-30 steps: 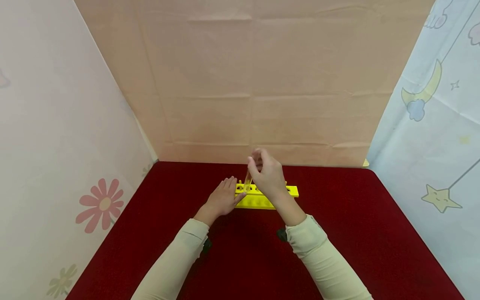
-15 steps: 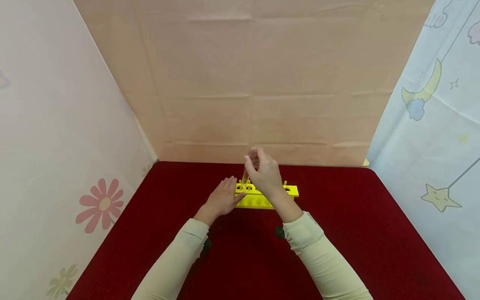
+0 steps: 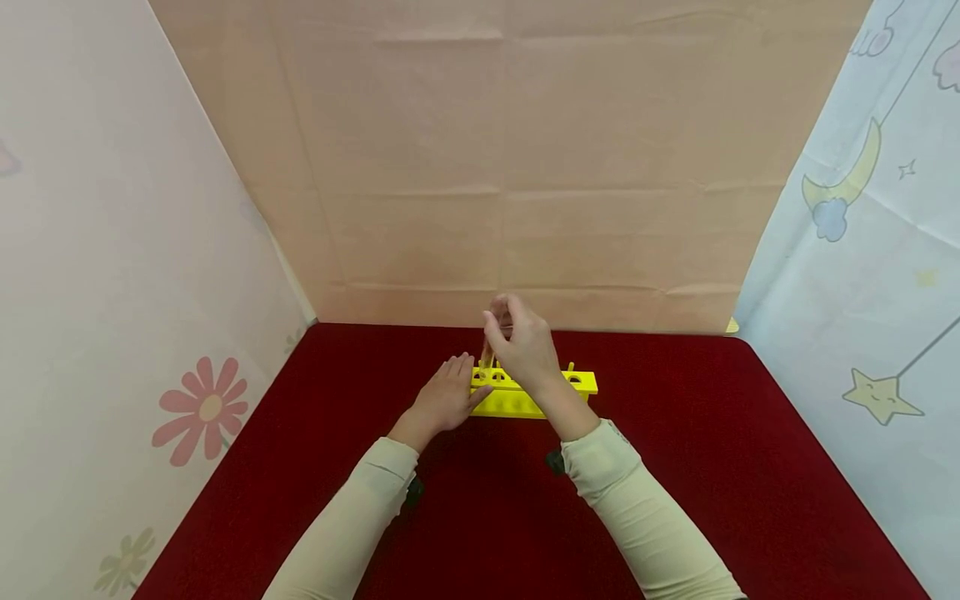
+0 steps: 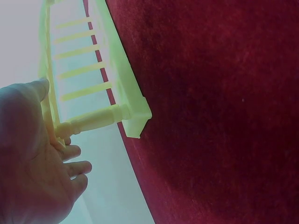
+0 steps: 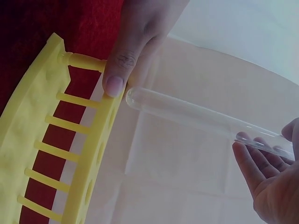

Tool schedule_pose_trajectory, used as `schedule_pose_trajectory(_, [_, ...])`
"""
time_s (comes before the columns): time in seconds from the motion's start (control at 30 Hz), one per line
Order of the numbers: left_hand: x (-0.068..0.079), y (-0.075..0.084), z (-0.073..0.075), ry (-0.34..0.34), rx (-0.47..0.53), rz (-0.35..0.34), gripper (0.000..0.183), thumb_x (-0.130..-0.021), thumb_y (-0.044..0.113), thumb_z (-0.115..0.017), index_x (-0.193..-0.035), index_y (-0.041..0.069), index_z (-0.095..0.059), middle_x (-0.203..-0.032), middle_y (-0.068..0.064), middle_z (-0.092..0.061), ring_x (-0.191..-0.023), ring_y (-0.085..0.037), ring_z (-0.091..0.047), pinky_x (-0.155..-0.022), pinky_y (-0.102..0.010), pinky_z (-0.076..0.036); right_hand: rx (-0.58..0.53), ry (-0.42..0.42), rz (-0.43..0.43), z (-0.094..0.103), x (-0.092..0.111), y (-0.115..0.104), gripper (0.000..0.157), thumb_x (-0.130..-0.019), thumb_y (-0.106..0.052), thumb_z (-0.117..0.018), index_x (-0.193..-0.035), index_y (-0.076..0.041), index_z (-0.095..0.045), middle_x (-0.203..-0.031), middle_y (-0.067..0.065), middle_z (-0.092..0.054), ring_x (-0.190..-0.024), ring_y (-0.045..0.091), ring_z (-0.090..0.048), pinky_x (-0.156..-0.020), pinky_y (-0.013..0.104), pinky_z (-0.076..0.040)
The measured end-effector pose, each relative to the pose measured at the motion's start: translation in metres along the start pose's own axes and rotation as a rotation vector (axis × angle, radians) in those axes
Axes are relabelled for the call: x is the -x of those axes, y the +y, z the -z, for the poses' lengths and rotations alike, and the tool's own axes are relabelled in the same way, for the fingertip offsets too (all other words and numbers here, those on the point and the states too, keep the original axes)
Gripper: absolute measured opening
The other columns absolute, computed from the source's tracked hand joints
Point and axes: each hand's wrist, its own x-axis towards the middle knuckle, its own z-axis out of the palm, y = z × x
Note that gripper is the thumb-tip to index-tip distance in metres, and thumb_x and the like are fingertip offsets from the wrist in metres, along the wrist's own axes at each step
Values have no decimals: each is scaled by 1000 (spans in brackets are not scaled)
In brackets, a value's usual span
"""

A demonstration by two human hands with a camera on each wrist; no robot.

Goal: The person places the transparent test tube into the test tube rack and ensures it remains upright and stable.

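Observation:
A yellow test tube rack (image 3: 525, 404) stands on the table, its top plate pierced by a row of holes. My left hand (image 3: 446, 393) grips the rack's left end, the thumb lying along the front of the top plate; the left wrist view shows the fingers (image 4: 74, 151) around that end. My right hand (image 3: 527, 343) pinches a clear glass test tube (image 5: 182, 112) near its upper end, thumb opposite the fingers. The tube's rounded bottom is just over the top plate by the leftmost holes, close to my left thumb (image 5: 115, 84). It looks empty.
Dark red cloth (image 3: 480, 517) covers the table. Brown paper (image 3: 495, 167) hangs behind it, a flowered sheet (image 3: 135, 275) is on the left, and a sheet with moon and stars (image 3: 862, 317) is on the right. Upright pegs (image 3: 572, 367) rise along the rack's back.
My right hand has moved left with the test tube, bringing the tube's bottom to the leftmost holes of the rack. The tube stands more upright. My left hand and the rack have stayed put.

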Motion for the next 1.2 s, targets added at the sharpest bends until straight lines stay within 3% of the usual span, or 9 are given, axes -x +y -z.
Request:
schedule_pose_trajectory(0.87, [-1,-3,-3,-4,9,4,79,-106,55,-37,-159,-1,-22,-165,-18,-25,-153,-35,-23,-126,-44,-16,11,-55,-38,-11,-4,4,20,-102,-18,-62,-115,-3,-59,-90,4,-64,-83,16,-69,-80,32,-62])
schedule_pose_trajectory(1.2, [-1,-3,-4,-7,6,2,79,-106,56,-36,-160,-1,-20,-166,-19,-23,-154,-35,-22,-126,-44,-16,-18,-100,-80,-13,-4,3,18,-103,-21,-60,-113,-7,-57,-91,3,-65,-79,16,-69,-74,29,-61])
